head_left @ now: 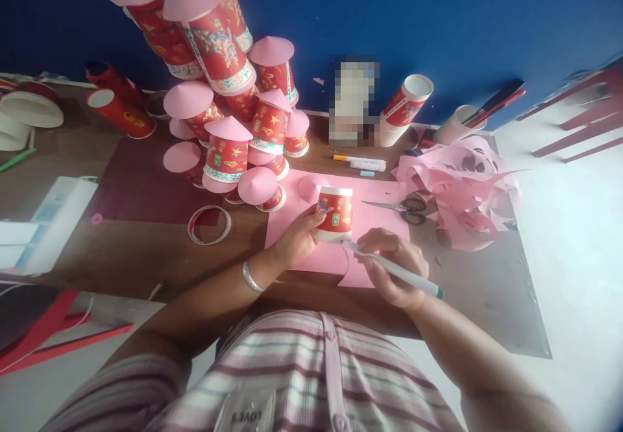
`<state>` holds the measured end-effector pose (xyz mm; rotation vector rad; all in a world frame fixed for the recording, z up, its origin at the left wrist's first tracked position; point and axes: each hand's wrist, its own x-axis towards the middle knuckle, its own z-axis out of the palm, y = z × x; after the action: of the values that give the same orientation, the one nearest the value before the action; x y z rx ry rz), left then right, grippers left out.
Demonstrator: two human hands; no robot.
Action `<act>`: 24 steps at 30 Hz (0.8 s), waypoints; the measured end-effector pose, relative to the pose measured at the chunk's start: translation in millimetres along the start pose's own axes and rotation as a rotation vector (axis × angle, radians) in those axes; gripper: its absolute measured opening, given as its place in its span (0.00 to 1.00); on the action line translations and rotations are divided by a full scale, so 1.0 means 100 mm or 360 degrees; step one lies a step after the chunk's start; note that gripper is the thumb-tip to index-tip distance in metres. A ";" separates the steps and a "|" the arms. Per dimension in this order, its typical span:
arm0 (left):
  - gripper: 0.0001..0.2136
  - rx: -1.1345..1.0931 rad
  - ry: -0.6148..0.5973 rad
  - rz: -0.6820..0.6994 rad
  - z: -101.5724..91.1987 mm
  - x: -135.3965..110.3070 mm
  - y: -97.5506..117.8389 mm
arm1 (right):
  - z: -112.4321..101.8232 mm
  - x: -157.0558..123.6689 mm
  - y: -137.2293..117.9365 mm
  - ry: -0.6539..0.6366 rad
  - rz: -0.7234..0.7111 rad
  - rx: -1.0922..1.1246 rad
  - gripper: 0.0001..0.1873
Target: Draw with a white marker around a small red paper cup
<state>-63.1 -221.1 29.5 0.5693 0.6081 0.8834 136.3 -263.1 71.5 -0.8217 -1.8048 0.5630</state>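
My left hand (298, 237) grips a red patterned paper cup (335, 211) that stands upside down on a pink paper sheet (377, 198). My right hand (394, 266) is closed around a white pen (396, 270), whose tip touches the paper at the cup's rim. A small pink paper cone (310, 185) lies just behind the cup. A silver bangle sits on my left wrist.
A pile of red cups topped with pink cones (228, 95) rises at the back left. Scissors (403, 208), pink paper scraps (462, 185), markers (360, 161), a cut cup ring (209, 224) and more cups (403, 108) lie around. A white box (48, 221) sits at the left.
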 end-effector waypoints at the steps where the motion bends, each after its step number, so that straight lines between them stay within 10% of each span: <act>1: 0.25 -0.0010 -0.0001 0.0002 -0.01 0.00 -0.01 | 0.01 0.00 -0.01 -0.0001 -0.0032 -0.0072 0.09; 24: 0.24 0.0088 0.0024 0.0057 -0.05 0.01 -0.04 | 0.06 0.03 0.00 0.0001 -0.0249 -0.0427 0.11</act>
<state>-63.7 -221.8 23.1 0.6254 0.6390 0.9077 130.1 -261.2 71.3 -0.8490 -1.9499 0.2216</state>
